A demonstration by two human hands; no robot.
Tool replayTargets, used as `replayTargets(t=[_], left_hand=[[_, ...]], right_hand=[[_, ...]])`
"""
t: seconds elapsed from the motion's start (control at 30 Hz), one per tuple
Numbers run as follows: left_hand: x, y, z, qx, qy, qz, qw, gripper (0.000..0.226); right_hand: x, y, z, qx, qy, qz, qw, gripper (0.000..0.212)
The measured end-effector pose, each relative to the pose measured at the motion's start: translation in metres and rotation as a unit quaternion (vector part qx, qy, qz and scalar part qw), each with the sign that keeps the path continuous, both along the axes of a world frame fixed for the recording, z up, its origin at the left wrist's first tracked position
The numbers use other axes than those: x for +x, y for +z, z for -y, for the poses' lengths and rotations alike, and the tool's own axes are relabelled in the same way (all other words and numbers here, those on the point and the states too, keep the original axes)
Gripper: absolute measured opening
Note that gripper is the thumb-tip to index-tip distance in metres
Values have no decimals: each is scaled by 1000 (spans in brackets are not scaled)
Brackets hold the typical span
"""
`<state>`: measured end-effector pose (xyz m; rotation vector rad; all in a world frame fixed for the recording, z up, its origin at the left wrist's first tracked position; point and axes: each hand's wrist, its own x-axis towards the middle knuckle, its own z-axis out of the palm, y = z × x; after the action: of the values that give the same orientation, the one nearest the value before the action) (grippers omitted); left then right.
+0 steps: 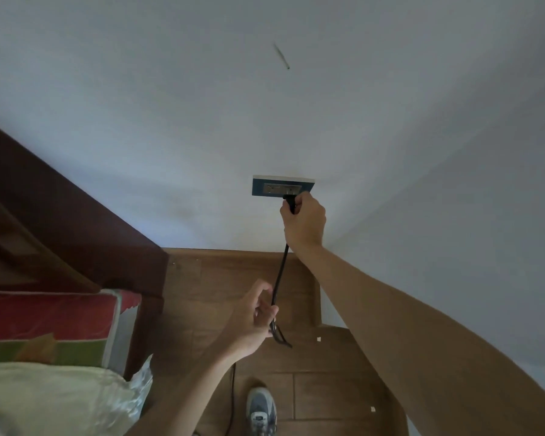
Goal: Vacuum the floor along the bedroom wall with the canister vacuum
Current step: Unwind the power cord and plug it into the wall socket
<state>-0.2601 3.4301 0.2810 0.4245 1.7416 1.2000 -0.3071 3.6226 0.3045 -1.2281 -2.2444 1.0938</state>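
A blue-grey wall socket [272, 185] sits low on the white wall. My right hand [304, 223] grips a black plug [290, 203] whose end meets the socket's right side. The black power cord [280, 275] hangs down from the plug to my left hand [254, 320], which pinches it, with a loop of cord trailing below the fingers. More cord runs down across the wooden floor [324, 391] near my foot. The canister vacuum is out of view.
A dark wooden headboard [60, 228] and a bed with a red and green pillow [44, 325] and pale bedding [54, 401] fill the left. My grey shoe [261, 410] stands on the narrow floor strip between bed and right-hand wall [453, 247]. Small white scraps lie on the floor.
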Motion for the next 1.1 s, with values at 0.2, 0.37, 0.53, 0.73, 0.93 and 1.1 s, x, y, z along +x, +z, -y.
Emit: replayTargets(t=[0.2, 0.37, 0.53, 0.73, 0.93, 1.1], left_hand=[[1, -2, -2, 5, 4, 15, 1000, 18], [2, -3, -5, 2, 10, 24, 1000, 19], [2, -4, -8, 3, 7, 26, 1000, 17], [1, -2, -10, 3, 8, 34, 999, 16], [0, -2, -11, 7, 4, 44, 999, 21], [-3, -4, -12, 17, 0, 42, 999, 23]], right_hand=[[2, -5, -1, 0, -2, -12, 1000, 14], [4, -7, -2, 3, 4, -36, 999, 18], [5, -7, -2, 6, 0, -53, 999, 17], [3, -5, -2, 8, -2, -69, 998, 17], [-1, -3, -3, 6, 2, -56, 998, 14], [-4, 2, -5, 14, 11, -39, 999, 17]])
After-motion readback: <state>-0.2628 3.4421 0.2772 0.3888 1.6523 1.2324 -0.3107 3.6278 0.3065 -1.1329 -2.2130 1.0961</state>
